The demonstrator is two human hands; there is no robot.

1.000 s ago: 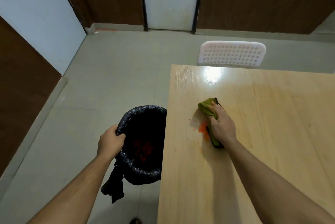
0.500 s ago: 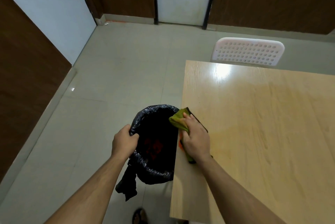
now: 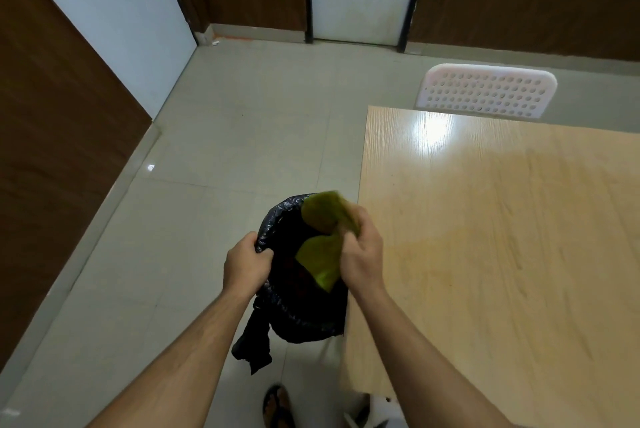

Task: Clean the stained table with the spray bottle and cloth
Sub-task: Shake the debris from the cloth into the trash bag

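Note:
A green cloth (image 3: 320,254), blurred by motion, hangs over the open mouth of a black bin bag (image 3: 298,310), gripped by my right hand (image 3: 360,254) just left of the table's left edge. My left hand (image 3: 244,265) grips the bag's left rim and holds it up beside the light wooden table (image 3: 502,254). The tabletop near the edge shows a faint wet sheen and a few tiny dark specks. No spray bottle is in view.
A white perforated chair back (image 3: 485,90) stands at the table's far edge. Grey tiled floor (image 3: 225,168) spreads to the left, bounded by brown and white wall panels. A sandalled foot (image 3: 277,407) shows at the bottom.
My right hand swept the cloth and the orange crumbs leftward off the table edge, and now holds the cloth over the bag's mouth. My left hand kept its grip on the rim.

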